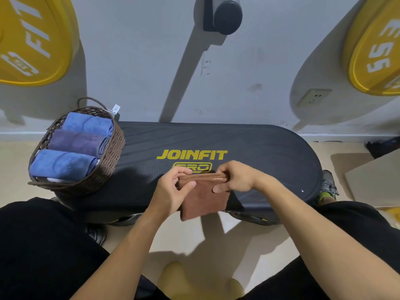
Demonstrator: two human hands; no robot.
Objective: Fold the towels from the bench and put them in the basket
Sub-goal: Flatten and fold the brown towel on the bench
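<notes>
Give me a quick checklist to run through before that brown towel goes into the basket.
1. Both hands grip the towel: ok; left hand and right hand pinch the brown cloth towel.
2. Fold finished: not ok; lower part hangs loose.
3. Brown woven wicker basket within reach on the black padded bench: ok.
4. Room in basket: cannot tell; three rolled blue and purple towels fill it.
5. Bench holds no other towels: ok.

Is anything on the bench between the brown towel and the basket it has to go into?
Nothing visible blocks the way. Both hands, left hand and right hand, hold the brown towel over the bench; the bench top toward the basket is bare. The basket already holds three rolled towels, so room looks tight.
</notes>
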